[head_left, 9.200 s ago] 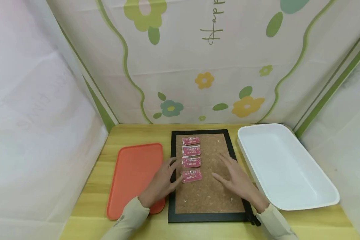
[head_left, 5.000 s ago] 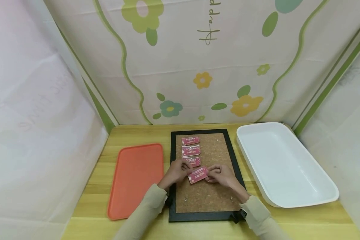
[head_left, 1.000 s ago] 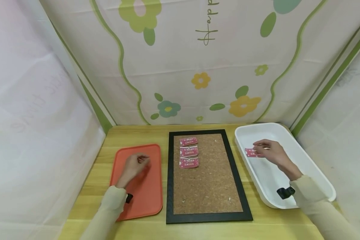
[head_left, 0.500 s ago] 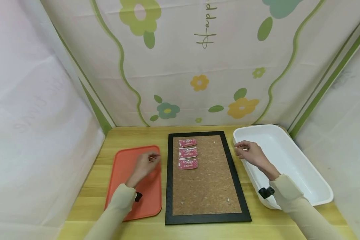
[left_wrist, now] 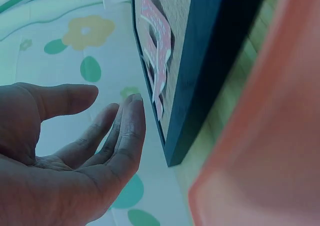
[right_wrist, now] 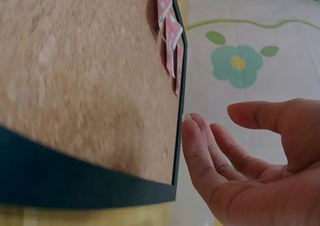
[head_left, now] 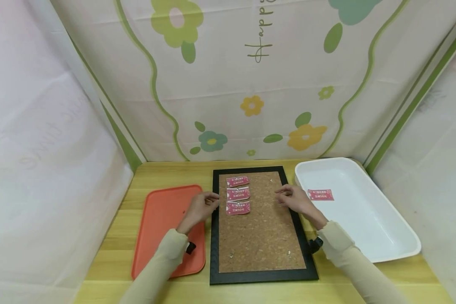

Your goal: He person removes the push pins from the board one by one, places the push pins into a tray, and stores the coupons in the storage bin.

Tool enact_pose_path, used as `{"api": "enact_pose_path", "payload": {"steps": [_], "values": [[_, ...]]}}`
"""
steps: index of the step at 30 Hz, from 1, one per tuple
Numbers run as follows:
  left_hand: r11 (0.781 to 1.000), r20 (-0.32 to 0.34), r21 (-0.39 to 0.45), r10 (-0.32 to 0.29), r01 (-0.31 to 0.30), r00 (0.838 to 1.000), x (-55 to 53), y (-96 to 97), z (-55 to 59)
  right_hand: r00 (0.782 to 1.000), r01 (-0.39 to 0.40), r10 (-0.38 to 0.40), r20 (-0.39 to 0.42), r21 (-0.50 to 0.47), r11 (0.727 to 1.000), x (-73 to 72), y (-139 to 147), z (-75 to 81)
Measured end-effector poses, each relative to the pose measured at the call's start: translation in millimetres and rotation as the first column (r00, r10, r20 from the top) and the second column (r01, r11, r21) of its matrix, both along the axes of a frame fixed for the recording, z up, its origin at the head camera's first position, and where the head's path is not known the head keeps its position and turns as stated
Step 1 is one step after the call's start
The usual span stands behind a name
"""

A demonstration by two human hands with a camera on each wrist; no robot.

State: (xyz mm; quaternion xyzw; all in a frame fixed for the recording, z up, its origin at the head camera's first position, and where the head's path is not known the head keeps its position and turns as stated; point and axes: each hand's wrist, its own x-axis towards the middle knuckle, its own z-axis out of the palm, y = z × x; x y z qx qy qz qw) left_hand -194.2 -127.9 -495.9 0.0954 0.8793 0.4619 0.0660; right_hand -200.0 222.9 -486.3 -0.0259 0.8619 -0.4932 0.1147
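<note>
My left hand (head_left: 200, 207) hovers over the right edge of the red tray (head_left: 167, 249), its fingertips near the corkboard's black frame. Its thumb and loosely bent fingers (left_wrist: 131, 131) stand apart with nothing between them. My right hand (head_left: 297, 200) is over the right side of the corkboard (head_left: 262, 240), also holding nothing; a gap shows between thumb and fingers (right_wrist: 197, 151). Three pink coupons run down the board's upper left: a top coupon (head_left: 237, 181), a middle coupon (head_left: 238, 194) and a lower coupon (head_left: 237, 207). Another pink coupon (head_left: 321, 194) lies flat in the white tray (head_left: 365, 223).
A small dark speck (head_left: 183, 212) shows on the red tray. Tiny clear pins (head_left: 289, 253) dot the board's corners. The wooden table (head_left: 182, 173) meets a flowered cloth backdrop (head_left: 213, 84) behind, with white cloth on both sides.
The lowest coupon, on the board at first, was held in both hands, then carried by my right hand into the white tray and released. Both hands have since moved back toward the board.
</note>
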Motion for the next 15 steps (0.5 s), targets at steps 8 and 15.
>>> {"api": "enact_pose_path", "payload": {"steps": [8,15], "values": [[1.000,0.037,-0.003,-0.025,0.025,0.999,-3.1,18.5,-6.5,0.997,0.029,-0.027,0.066,-0.041,0.999,-1.0,-16.1,-18.3],[0.999,0.107,-0.001,-0.039,0.039,0.993,-7.4,30.5,-11.8,0.991,0.018,-0.001,0.137,-0.121,0.993,0.5,-28.9,-28.8]]}}
